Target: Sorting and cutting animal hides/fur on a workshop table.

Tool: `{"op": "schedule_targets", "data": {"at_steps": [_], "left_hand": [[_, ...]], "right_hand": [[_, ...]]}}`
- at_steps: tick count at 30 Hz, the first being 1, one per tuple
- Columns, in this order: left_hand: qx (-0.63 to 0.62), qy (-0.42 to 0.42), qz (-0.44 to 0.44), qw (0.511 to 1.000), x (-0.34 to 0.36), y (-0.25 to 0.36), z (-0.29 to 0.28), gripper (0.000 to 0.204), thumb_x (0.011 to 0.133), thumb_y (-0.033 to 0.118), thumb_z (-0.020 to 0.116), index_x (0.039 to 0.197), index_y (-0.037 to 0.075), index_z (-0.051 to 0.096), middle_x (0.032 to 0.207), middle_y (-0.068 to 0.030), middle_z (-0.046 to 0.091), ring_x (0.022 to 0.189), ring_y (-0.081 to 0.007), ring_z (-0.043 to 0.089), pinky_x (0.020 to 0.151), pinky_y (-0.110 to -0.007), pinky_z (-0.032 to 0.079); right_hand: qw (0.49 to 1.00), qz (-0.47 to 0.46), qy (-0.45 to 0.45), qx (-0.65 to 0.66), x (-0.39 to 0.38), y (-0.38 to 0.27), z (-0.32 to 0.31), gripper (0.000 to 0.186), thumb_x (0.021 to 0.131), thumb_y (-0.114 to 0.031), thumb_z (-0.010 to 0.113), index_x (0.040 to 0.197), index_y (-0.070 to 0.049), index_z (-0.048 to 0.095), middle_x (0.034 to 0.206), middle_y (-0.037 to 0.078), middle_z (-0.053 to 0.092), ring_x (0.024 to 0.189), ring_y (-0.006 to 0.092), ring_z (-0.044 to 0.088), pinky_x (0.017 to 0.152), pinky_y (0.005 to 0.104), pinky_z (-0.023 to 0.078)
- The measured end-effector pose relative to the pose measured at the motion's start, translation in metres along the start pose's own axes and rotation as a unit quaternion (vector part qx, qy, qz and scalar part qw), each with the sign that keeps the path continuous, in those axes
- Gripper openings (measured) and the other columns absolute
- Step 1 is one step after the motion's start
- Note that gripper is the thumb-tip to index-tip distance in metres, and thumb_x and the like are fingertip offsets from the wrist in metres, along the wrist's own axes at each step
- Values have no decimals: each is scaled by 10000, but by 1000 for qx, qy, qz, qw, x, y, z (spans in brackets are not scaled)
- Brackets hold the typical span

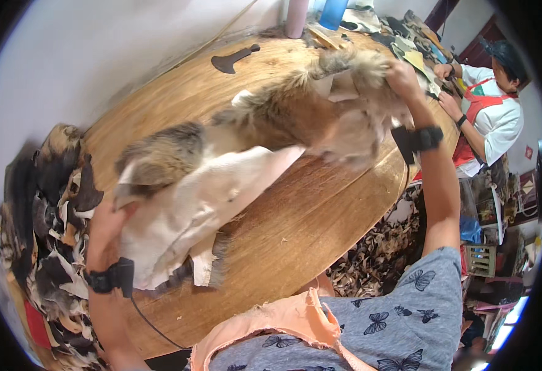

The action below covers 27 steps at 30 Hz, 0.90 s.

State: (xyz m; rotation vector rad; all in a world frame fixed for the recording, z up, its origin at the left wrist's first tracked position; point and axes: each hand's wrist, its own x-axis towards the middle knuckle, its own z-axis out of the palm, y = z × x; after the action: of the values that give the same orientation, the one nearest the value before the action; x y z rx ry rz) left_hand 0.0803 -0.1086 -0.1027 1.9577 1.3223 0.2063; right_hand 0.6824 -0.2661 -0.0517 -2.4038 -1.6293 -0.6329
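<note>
A long pelt with grey-brown fur (264,117) and a pale leather side (203,210) stretches diagonally over the wooden table (286,253), partly blurred by motion. My right hand (405,80) grips its furry far end at the upper right. My left hand (113,219) is at the lower left end, its fingers tucked behind the pelt and mostly hidden. Beyond the pelt lies a dark flat blade tool with a short handle (230,60). A dark wrist device with a cable is on each of my wrists.
Piles of hide scraps (48,235) line the left. At the back stand pink (297,15) and blue (332,13) cylinders, near more hide pieces (401,34). A co-worker in a red apron (487,117) works at the right. Scraps (370,247) lie below the table's right edge.
</note>
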Motion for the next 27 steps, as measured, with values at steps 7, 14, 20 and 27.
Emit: {"op": "schedule_targets", "data": {"at_steps": [7,14,20,27], "left_hand": [[24,331,-133,934,16,-64,-55,440,858,244,563,1236,36,475,965,-171,607,839,-237,606,731,-305,472],[148,171,160,961,-15,-64,8,378,741,159,663,1088,38,579,1153,-144,522,1076,-292,495,887,-350,414],[109,37,241,964,-26,-16,60,384,648,91,724,1005,26,596,1020,-124,549,954,-304,518,824,-346,430],[92,12,252,963,-24,-22,60,230,681,-39,589,903,22,603,855,-137,577,815,-320,537,726,-360,442]], "right_hand": [[985,40,156,-69,76,-119,46,403,796,-296,593,1171,-159,537,1157,74,561,1103,292,475,852,458,420],[977,-86,-21,193,20,-159,93,474,774,-339,654,1129,-43,545,1085,166,572,1061,349,497,906,424,395],[948,-222,-89,211,-26,-201,85,441,722,-349,706,1039,-60,605,1079,164,555,1090,353,468,962,455,347],[915,-211,-155,308,-22,-174,74,134,731,-168,688,724,-49,627,804,61,585,904,245,519,794,356,412]]}}
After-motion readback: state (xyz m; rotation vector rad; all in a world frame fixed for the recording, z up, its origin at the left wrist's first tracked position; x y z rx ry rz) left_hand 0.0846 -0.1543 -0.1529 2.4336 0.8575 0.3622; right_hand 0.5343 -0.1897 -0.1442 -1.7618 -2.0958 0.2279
